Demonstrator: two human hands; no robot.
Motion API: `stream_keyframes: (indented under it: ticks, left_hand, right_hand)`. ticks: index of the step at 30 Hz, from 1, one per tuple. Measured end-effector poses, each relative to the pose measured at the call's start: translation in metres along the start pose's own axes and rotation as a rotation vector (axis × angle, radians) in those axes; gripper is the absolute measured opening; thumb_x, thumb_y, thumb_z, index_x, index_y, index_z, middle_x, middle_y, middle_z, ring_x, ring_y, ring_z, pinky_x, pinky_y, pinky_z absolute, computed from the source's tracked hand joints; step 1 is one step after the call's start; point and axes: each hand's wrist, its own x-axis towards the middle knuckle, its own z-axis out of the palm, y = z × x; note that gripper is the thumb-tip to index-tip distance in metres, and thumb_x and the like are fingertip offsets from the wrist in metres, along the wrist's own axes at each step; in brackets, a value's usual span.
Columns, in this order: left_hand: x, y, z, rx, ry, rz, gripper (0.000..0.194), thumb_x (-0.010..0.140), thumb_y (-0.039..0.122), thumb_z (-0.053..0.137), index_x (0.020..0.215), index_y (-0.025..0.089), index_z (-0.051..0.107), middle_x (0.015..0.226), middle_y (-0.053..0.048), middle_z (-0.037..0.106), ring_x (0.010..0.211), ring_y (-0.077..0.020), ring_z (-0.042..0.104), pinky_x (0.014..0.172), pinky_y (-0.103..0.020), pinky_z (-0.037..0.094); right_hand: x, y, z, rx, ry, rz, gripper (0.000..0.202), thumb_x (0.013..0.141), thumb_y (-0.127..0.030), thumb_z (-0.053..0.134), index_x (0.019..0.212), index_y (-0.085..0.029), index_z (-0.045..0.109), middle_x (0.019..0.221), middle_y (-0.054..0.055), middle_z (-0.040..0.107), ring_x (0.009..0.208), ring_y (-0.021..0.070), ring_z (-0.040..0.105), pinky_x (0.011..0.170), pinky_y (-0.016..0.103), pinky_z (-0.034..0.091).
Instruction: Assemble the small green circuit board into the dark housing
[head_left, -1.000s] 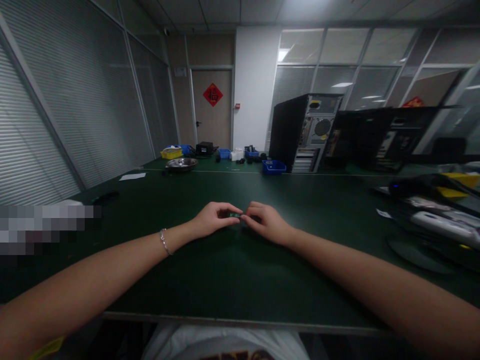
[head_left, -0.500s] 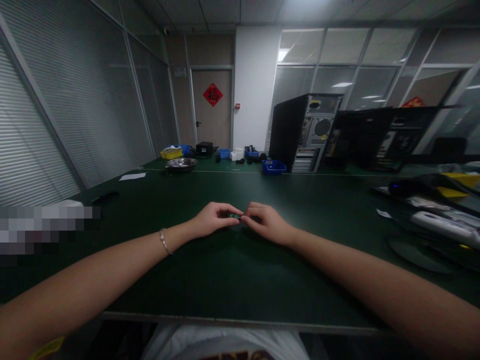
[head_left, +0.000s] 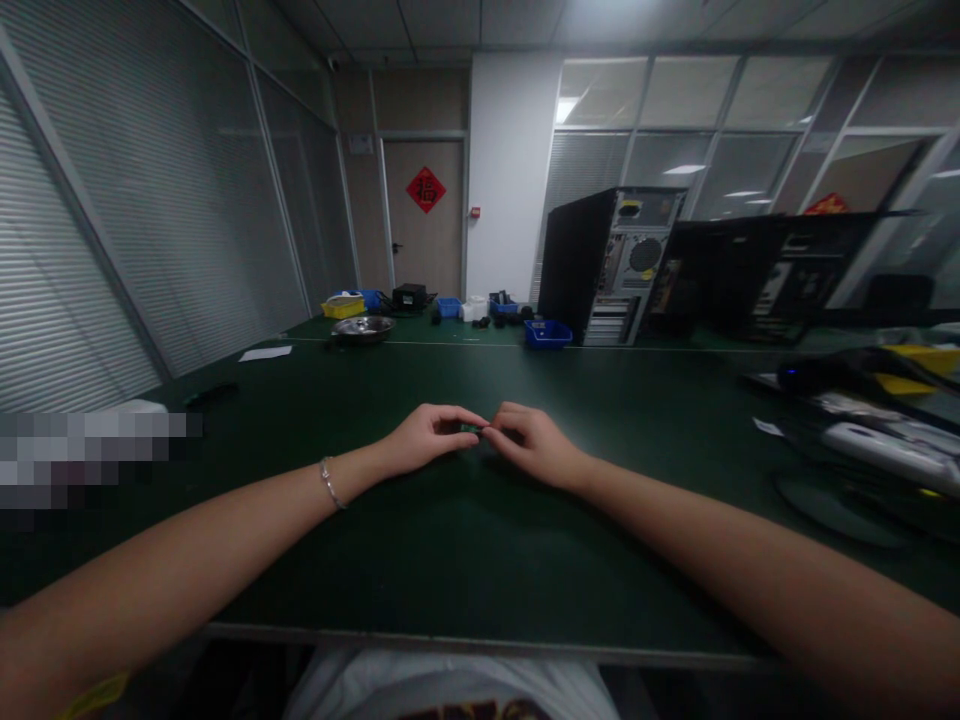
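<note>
My left hand (head_left: 420,438) is closed in a pinch, thumb and forefinger around a small green circuit board (head_left: 470,429), just above or on the green table. Only a sliver of the board shows between the fingers. At its right end, my right hand (head_left: 536,447) is also pinched, with its fingertips touching or almost touching those of my left hand. What the right fingertips grip, if anything, is hidden.
The green tabletop (head_left: 480,560) spreads around my hands. Farther back are a metal dish (head_left: 363,329), a blue bin (head_left: 547,334) and a black computer tower (head_left: 611,265). A white device (head_left: 889,450) with cables lies at right; white paper (head_left: 265,353) lies at left.
My left forefinger has stretched slightly right toward the right fingertips, and less of the green circuit board shows. Both arms stay nearly where they were.
</note>
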Motion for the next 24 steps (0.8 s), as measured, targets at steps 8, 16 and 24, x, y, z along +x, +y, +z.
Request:
stream_keyframes:
  ticks: [8,16,24]
  left_hand:
    - [0.001,-0.007,0.001,-0.028,0.018,0.007,0.038,0.08,0.031,0.066,0.116,0.02,0.061,0.107,-0.006,0.06,0.093,-0.0189,0.058,0.081,-0.032,0.047]
    - [0.003,-0.01,0.004,-0.273,0.076,-0.021,0.049,0.071,0.016,0.074,0.113,0.019,0.047,0.1,-0.003,0.056,0.098,-0.018,0.059,0.091,-0.038,0.046]
    - [0.006,-0.018,0.005,-0.452,0.09,-0.012,0.047,0.07,0.014,0.074,0.104,0.02,0.042,0.099,-0.002,0.056,0.093,-0.0167,0.061,0.087,-0.037,0.047]
  right_hand:
    - [0.0,-0.005,-0.003,0.083,0.108,-0.053,0.018,0.094,-0.028,0.046,0.091,-0.017,0.061,0.084,0.005,0.058,0.078,0.0158,0.055,0.071,0.027,0.043]
    - [0.0,-0.008,-0.003,0.09,0.051,-0.096,0.019,0.094,-0.026,0.047,0.097,-0.017,0.064,0.088,0.006,0.06,0.081,0.0163,0.057,0.074,0.027,0.044]
    - [-0.001,-0.006,-0.001,0.101,0.028,-0.099,0.016,0.092,-0.023,0.05,0.101,-0.017,0.062,0.089,0.006,0.061,0.081,0.0158,0.057,0.073,0.027,0.044]
